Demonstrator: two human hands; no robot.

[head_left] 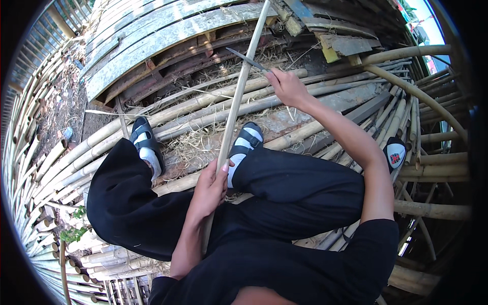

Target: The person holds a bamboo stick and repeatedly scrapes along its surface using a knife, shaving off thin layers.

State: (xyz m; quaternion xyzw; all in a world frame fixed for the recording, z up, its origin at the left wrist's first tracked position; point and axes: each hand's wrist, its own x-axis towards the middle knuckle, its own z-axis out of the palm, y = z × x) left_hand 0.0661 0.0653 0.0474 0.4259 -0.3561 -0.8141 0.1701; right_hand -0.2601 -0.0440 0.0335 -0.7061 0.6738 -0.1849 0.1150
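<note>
A long pale bamboo strip (237, 99) slants up from my lap, past my feet, to the top edge of the view. My left hand (211, 188) is wrapped round its lower part, thumb along the near face; the strip's bottom end is partly hidden by my forearm and clothes. Farther up, my right hand (285, 86) grips a knife by its handle, which the fingers hide. The dark blade (245, 59) lies across the strip, its tip pointing up and left beyond it.
Bamboo poles (178, 119) and curly shavings (190, 150) lie around my sandalled feet. A wooden slatted platform (168, 38) stands ahead, with stacked boards (345, 40) at its right. Cut bamboo (46, 162) piles up at left. Bent poles (417, 91) and a dark sandal (394, 154) are at right.
</note>
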